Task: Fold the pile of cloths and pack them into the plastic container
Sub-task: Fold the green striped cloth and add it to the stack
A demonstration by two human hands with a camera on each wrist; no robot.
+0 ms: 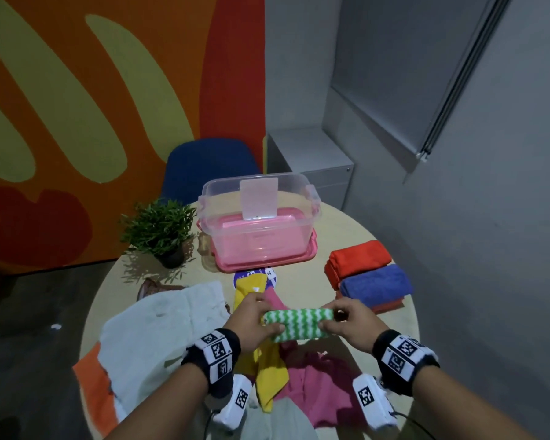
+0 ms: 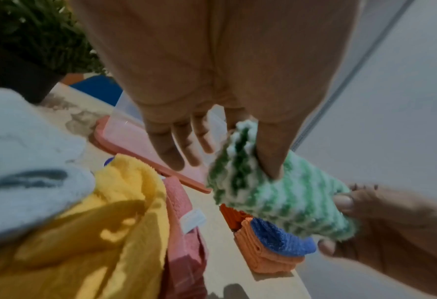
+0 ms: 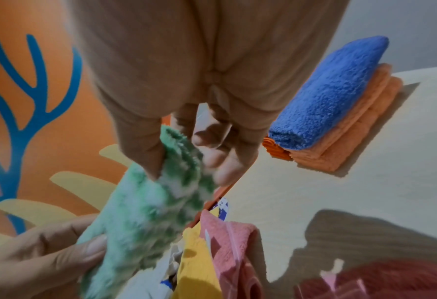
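Observation:
A folded green-and-white zigzag cloth (image 1: 297, 323) (image 2: 284, 204) (image 3: 146, 206) hangs in the air above the pile, stretched between both hands. My left hand (image 1: 258, 319) (image 2: 240, 153) pinches its left end and my right hand (image 1: 343, 323) (image 3: 186, 159) pinches its right end. Under them lie unfolded cloths: yellow (image 1: 269, 373), pink (image 1: 324, 389), white (image 1: 159, 338) and orange (image 1: 92, 389). The clear plastic container (image 1: 261, 217) stands open at the table's far side on its pink lid (image 1: 267, 262). No cloth shows inside it.
Folded cloths sit stacked at the right edge: red (image 1: 358, 260), blue (image 1: 377, 284) (image 3: 332, 91) on an orange one (image 3: 353, 129). A potted plant (image 1: 161, 231) stands left of the container. A blue chair (image 1: 210, 168) is behind the round table (image 1: 356, 223).

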